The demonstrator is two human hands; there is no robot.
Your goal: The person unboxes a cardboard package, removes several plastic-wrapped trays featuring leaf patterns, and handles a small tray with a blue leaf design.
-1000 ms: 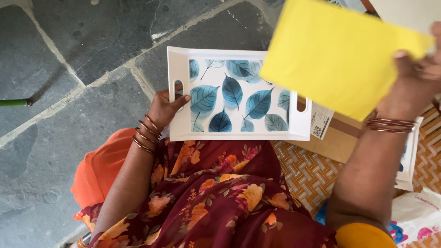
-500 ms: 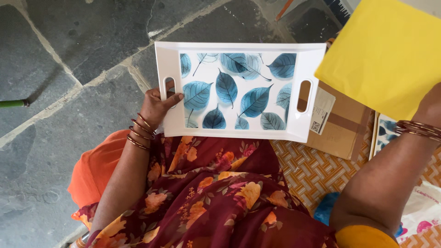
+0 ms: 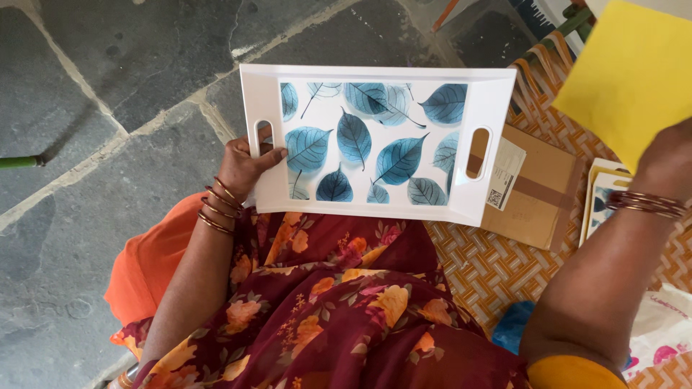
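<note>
Left hand [image 3: 244, 167] grips a white leaf-print tray [image 3: 375, 140] by its left handle, fingers curled through. Right hand [image 3: 667, 155] holds a yellow sheet [image 3: 627, 72] far right; finger positions cannot be told.

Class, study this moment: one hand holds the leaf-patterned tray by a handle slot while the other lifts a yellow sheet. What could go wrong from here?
1. The left hand grips the white tray by one handle slot only; its far end looks unsupported and could tip or slip towards the stone floor.
2. The yellow sheet, raised by the right hand, hides part of the view, so the tray might knock the cardboard box beside it.
</note>
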